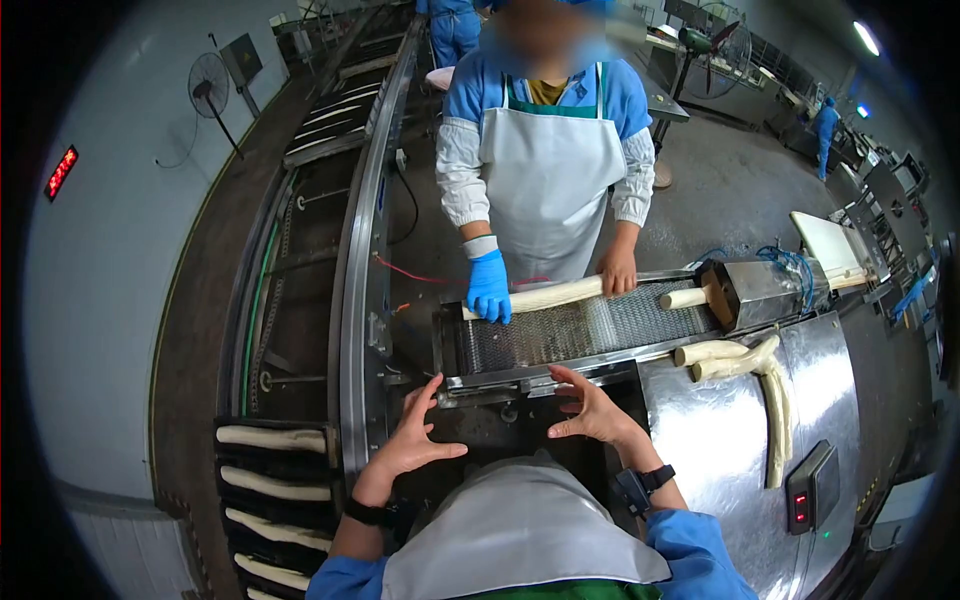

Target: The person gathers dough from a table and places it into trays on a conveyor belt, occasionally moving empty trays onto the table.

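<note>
My left hand (418,440) hovers at the near left of a mesh conveyor belt (540,342), its fingers spread and nothing in them. Opposite it, my right hand (592,410) is also open, just off the belt's near metal edge. Across the belt, a co-worker in a white apron holds a long dough log (550,296) at both ends, with a blue-gloved hand (488,287) and a bare hand (618,270). Another dough piece (684,298) lies on the belt by the metal machine (765,290).
To my right, several dough strips (776,410) and a digital scale (813,488) sit on a steel table (690,440). At left, dough logs (272,438) lie in black trays beside a long metal rail (362,300). Fans and other workers are farther back.
</note>
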`<action>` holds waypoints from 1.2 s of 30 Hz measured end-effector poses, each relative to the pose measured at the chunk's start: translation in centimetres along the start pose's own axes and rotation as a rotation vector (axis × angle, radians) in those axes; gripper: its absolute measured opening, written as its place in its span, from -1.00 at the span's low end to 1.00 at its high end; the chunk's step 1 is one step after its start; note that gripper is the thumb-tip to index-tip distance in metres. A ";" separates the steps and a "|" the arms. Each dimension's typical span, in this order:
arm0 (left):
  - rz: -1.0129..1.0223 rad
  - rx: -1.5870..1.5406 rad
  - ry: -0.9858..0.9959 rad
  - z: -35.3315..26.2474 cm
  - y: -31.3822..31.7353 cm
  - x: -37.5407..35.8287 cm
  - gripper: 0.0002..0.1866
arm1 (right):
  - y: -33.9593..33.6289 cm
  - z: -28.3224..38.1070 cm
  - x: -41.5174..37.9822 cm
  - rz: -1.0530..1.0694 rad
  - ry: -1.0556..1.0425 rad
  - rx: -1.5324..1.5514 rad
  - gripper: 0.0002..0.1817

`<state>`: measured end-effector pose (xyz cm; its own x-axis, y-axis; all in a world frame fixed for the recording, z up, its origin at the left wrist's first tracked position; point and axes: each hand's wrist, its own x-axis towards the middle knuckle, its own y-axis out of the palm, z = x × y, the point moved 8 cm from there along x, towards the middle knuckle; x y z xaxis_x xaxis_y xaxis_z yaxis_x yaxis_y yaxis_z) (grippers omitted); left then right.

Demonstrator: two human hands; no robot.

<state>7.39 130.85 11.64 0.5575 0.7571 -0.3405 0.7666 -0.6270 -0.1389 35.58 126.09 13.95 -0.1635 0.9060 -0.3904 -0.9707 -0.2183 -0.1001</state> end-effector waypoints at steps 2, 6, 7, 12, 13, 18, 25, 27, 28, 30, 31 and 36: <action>-0.008 0.004 0.010 0.1 0.6 -0.3 0.32 | -0.2 -0.5 -0.5 0.000 -0.013 -0.003 0.28; -0.001 0.004 -0.011 -0.3 1.5 -0.3 0.30 | -0.9 0.0 -1.1 0.007 -0.031 -0.027 0.26; -0.002 0.005 -0.007 -0.3 1.5 -0.3 0.30 | -1.0 0.0 -1.2 0.003 -0.017 -0.023 0.26; -0.014 -0.001 0.002 0.4 0.7 -0.1 0.31 | -1.2 -0.9 -0.8 -0.008 -0.012 -0.011 0.24; -0.016 -0.013 0.014 0.4 0.2 -0.1 0.31 | -1.0 -0.5 -0.6 -0.017 -0.007 0.006 0.23; -0.007 -0.003 -0.004 0.4 -0.8 -0.8 0.32 | -0.5 0.8 -0.4 -0.017 -0.018 0.032 0.24; -0.024 -0.010 -0.023 0.2 -0.9 -1.3 0.33 | -0.7 1.2 -1.3 -0.030 -0.023 0.026 0.22; -0.038 0.002 -0.015 0.1 -0.9 -1.5 0.32 | -0.8 1.0 -1.3 -0.015 -0.031 0.032 0.22; -0.032 0.000 -0.031 0.3 -0.9 -1.5 0.32 | -1.0 0.3 -1.3 -0.030 -0.046 0.042 0.22; -0.042 -0.033 -0.008 0.0 -1.1 -1.6 0.30 | -0.9 0.9 -1.9 -0.044 -0.019 0.083 0.22; -0.048 -0.011 -0.008 -0.3 -1.1 -1.8 0.31 | -0.7 1.1 -2.2 -0.040 -0.012 0.085 0.22; -0.023 -0.002 -0.024 -1.2 -0.5 -1.8 0.31 | -1.3 0.6 -2.3 -0.052 -0.007 0.066 0.24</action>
<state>6.36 130.01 13.46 0.5321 0.7666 -0.3593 0.7797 -0.6092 -0.1450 37.07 124.54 15.53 -0.1141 0.9181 -0.3795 -0.9873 -0.1472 -0.0593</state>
